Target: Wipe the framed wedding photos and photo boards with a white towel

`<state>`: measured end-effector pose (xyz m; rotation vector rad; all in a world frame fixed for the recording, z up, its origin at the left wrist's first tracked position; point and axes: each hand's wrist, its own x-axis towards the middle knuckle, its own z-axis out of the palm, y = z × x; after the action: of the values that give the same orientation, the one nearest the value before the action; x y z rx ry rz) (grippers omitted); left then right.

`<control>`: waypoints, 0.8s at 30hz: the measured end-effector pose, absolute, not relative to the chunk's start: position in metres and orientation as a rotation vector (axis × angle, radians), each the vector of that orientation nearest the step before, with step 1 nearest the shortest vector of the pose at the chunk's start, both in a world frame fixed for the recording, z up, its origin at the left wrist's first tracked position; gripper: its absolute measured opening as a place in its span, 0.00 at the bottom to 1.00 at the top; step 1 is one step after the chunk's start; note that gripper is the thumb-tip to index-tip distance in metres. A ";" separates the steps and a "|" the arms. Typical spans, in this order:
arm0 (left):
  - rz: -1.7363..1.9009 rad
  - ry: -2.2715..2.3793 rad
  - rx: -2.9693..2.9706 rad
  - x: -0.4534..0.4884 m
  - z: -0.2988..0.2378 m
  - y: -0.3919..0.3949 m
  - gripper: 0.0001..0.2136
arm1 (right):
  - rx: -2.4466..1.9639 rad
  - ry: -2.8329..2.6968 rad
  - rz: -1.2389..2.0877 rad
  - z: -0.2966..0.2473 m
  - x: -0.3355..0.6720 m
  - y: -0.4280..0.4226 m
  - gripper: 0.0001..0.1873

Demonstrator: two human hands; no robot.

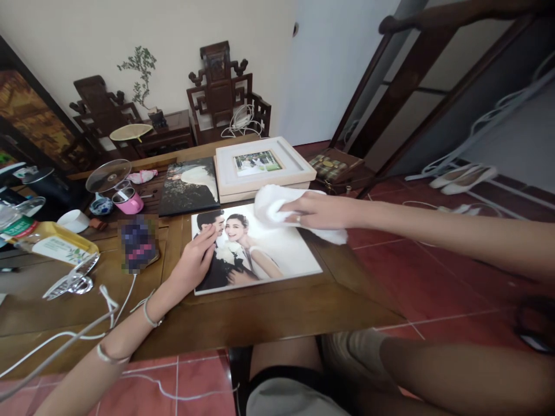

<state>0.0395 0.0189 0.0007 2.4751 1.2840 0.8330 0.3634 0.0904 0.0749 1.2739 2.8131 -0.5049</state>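
Wooden tabletop [277,315], centre of frame: wedding portrait panel [258,245], long axis crosswise, between both hands; left hand [198,253] laid flat, leftward; right hand [321,209] clutching white cloth [269,201], upper right.

- Soft, even indoor light; its source is hard to tell.
- The pale wall [173,34] is bright, while the wooden chair frame [411,72] at upper right sinks into shadow.
- The white cloth [265,202] and the portrait's [243,245] pale background nearly wash out.
- A dull sheen lies on the tabletop [277,318].
- The outer edges look stretched and tilted; the floor [433,277] at right is soft.
- Coarse square blocks hide the phone-like object [139,244].
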 end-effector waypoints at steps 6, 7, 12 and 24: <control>0.835 1.347 2.448 0.056 0.003 0.020 0.18 | 1.093 2.867 -0.264 0.059 0.409 0.078 0.19; 0.835 1.359 2.443 0.058 0.004 0.020 0.18 | 1.024 2.929 -0.239 0.053 0.413 0.070 0.18; 0.840 1.378 2.431 0.061 0.004 0.021 0.18 | 0.474 3.165 -0.345 0.023 0.423 0.027 0.16; 0.811 1.340 2.464 0.063 0.003 0.023 0.18 | 0.717 3.111 -0.275 0.036 0.408 0.050 0.17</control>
<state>0.0633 0.0231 0.0026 2.4642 1.3404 0.8113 0.4082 0.0498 0.0363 0.7171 3.1110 -0.2752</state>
